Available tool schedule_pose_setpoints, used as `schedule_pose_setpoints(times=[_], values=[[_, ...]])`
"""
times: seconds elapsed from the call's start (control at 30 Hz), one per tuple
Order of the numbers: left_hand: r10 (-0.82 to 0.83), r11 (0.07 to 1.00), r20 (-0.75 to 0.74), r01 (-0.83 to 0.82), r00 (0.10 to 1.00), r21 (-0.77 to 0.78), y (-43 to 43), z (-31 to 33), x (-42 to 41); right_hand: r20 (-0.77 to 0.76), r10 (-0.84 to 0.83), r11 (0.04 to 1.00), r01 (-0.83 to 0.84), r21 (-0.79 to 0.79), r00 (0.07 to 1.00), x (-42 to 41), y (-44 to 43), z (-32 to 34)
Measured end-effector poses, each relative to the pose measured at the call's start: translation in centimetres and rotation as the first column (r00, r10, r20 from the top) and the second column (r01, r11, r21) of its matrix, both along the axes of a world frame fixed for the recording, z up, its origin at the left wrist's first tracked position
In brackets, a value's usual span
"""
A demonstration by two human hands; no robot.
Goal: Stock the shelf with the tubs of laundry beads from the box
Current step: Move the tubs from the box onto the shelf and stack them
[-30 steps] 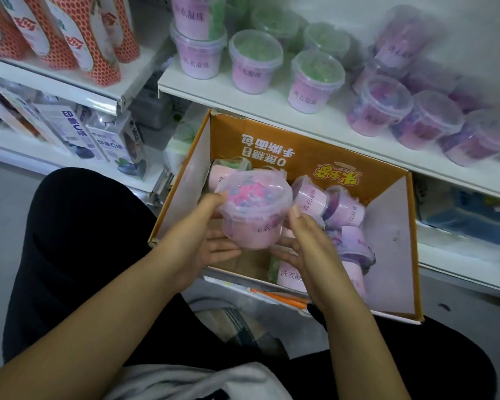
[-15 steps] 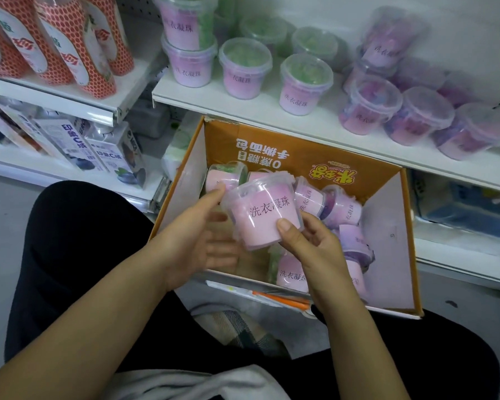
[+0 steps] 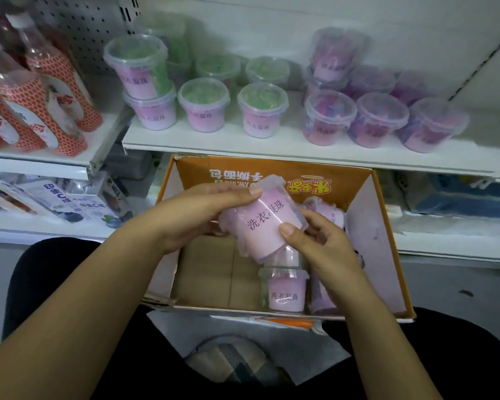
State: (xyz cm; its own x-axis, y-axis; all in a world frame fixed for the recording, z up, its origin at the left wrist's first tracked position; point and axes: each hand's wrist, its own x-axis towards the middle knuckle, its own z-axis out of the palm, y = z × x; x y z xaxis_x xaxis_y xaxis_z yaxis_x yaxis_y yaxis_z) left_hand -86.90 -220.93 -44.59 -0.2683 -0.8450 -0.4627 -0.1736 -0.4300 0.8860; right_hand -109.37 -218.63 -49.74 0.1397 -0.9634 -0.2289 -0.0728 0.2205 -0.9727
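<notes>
Both hands are closed round one pink-labelled clear plastic tub of laundry beads (image 3: pixel 267 226). The left grip (image 3: pixel 191 217) curls its fingers over the tub's upper side. The right grip (image 3: pixel 321 246) pinches it from below, with the thumb pressed flat on the label. The tub is held tilted, not upright, just above the open orange-and-white cardboard box (image 3: pixel 384 226).

The tilt is the main risk. The plastic looks smooth, and if either grip loosens while the tub is being turned, it could slide out and drop onto the upright pink-labelled tub (image 3: pixel 286 293) directly beneath. I cannot tell how firmly the lid is seated, so a fall might spill beads.

Beyond the grip, the white shelf (image 3: pixel 214 150) is already crowded. Green-bead tubs (image 3: pixel 204 103) stand up and to the left and purple-bead tubs (image 3: pixel 329 118) up and to the right, some of them stacked. The open space is the gap between the two groups and the front edge. A tub set down tilted or pushed in carelessly could knock over a neighbour or a stack. Setting it too near the edge could send it back into the box.

Half a second ago the left grip touched the tub's side with its fingertips only; now it wraps over the tub. The tub has also tipped further.
</notes>
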Motion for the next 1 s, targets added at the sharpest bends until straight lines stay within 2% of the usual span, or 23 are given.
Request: schedule_pose_setpoints(times=[0.17, 0.27, 0.4, 0.5, 0.63, 0.7, 0.8, 0.9, 1.0], values=[[-0.024, 1.0, 0.055, 0.024, 0.998, -0.003, -1.7, 0.2, -2.4, 0.008, 0.027, 0.999, -0.027, -0.038, 1.0, -2.8, -0.8, 0.1], [0.006, 1.0, 0.081, -0.004, 0.997, -0.026, -3.2, 0.8, -3.9, -0.099, -0.008, 0.993, -0.004, -0.117, 0.995, -4.8, -2.5, 0.1], [0.021, 0.993, 0.242, 0.008, 0.97, -0.117, -6.3, 2.3, -5.3, -0.259, -0.1, 0.961, 0.025, -0.276, 0.961, -8.1, -6.4, 0.3], [0.032, 0.988, 0.287, 0.013, 0.958, -0.153, -8.7, 3.5, -6.7, -0.408, -0.115, 0.929, -0.047, -0.368, 0.906, -10.2, -9.2, 0.5], [0.033, 0.975, 0.329, 0.042, 0.944, -0.219, -11.8, 5.1, -9.3, -0.665, -0.154, 0.881, -0.204, -0.428, 0.73, -13.5, -12.7, -1.5], [0.036, 0.964, 0.367, 0.064, 0.93, -0.258, -13.4, 5.5, -10.5, -0.69, -0.174, 0.9, -0.17, -0.4, 0.703, -15.3, -13.8, -3.6], [0.03, 0.945, 0.45, 0.122, 0.893, -0.304, -15.8, 6.2, -12.5, -0.648, -0.282, 0.909, -0.02, -0.417, 0.708, -17.4, -14.5, -6.3], [0.031, 0.925, 0.532, 0.177, 0.846, -0.335, -18.1, 7.0, -15.3, -0.726, -0.324, 0.896, -0.049, -0.441, 0.606, -18.7, -15.7, -7.0], [0.033, 0.891, 0.593, 0.245, 0.804, -0.382, -21.1, 8.1, -18.0, -0.723, -0.317, 0.891, -0.069, -0.449, 0.614, -19.1, -17.8, -6.5]])
